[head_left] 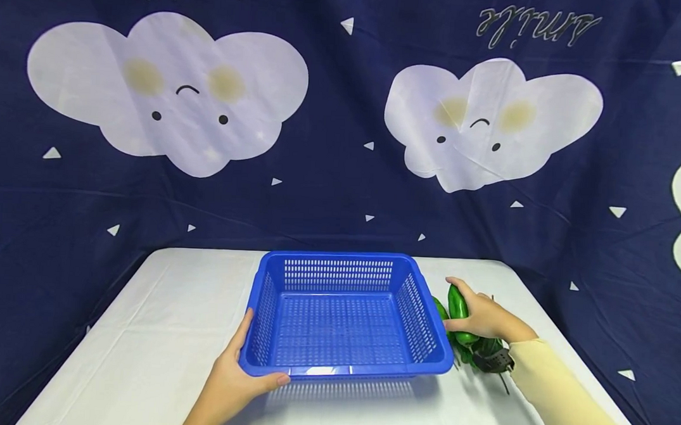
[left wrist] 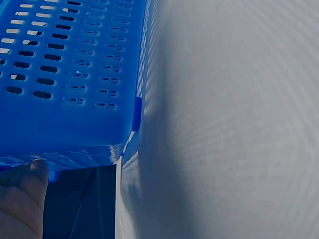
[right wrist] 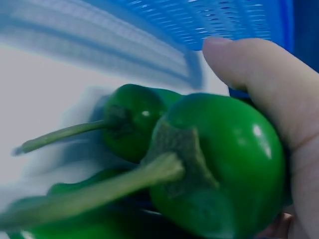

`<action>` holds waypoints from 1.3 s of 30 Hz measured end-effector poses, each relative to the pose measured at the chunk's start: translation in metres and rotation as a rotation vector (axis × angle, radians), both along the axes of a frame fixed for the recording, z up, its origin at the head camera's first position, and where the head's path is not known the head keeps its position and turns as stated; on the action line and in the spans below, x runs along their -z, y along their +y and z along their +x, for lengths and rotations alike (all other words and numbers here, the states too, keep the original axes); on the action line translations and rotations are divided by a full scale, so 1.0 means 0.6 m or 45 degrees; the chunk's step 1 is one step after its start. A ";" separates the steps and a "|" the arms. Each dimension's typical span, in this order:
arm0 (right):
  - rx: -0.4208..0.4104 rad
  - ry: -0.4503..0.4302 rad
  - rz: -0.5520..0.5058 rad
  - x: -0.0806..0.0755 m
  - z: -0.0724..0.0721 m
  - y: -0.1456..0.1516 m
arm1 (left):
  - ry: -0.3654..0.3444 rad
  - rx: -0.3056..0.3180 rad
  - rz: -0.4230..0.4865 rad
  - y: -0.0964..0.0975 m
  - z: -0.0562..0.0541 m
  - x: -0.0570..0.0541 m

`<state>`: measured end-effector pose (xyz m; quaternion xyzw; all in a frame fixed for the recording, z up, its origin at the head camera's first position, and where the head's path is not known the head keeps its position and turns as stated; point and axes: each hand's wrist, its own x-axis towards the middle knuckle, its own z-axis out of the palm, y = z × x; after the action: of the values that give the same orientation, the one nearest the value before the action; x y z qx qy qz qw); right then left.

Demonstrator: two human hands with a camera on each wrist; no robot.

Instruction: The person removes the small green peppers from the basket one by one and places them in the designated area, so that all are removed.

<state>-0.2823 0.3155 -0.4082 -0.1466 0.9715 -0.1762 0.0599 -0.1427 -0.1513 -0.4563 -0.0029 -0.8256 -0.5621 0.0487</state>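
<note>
A blue plastic basket (head_left: 338,257) with slotted walls and nothing inside stands in the middle of the white table. At its near left corner my left hand (head_left: 227,372) grips the rim, thumb over the front edge. The basket's near side is lifted, with a shadow below it. Right of the basket, my right hand (head_left: 481,317) holds a glossy green pepper (right wrist: 234,154) between thumb and fingers. Its stem points toward me. A second green pepper (right wrist: 132,112) lies beside it, and more green peppers (right wrist: 94,219) show below, partly covered by the held one.
The white table (head_left: 141,330) ends at a dark blue curtain (head_left: 335,206) printed with clouds. A black wrist device (head_left: 490,360) on the right arm overlaps the peppers. The basket's right wall is close to the pepper pile.
</note>
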 end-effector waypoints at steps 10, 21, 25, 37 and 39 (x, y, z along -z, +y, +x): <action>0.029 0.129 0.286 0.022 0.000 -0.017 | -0.026 0.006 -0.015 0.001 0.003 -0.006; 0.057 0.167 0.417 0.026 0.003 -0.024 | -0.034 0.005 -0.008 0.000 0.006 -0.005; 0.039 0.278 0.487 0.018 0.009 -0.033 | -0.017 0.002 -0.012 -0.001 0.005 -0.004; 0.097 0.377 0.418 -0.003 0.013 -0.043 | -0.030 0.003 -0.006 0.001 0.007 -0.004; 0.108 0.390 0.384 -0.009 0.014 -0.046 | -0.030 0.003 -0.015 0.001 0.007 -0.006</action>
<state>-0.2740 0.2876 -0.4030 -0.1199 0.9900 -0.0069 -0.0746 -0.1386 -0.1506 -0.4529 0.0023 -0.8294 -0.5573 0.0383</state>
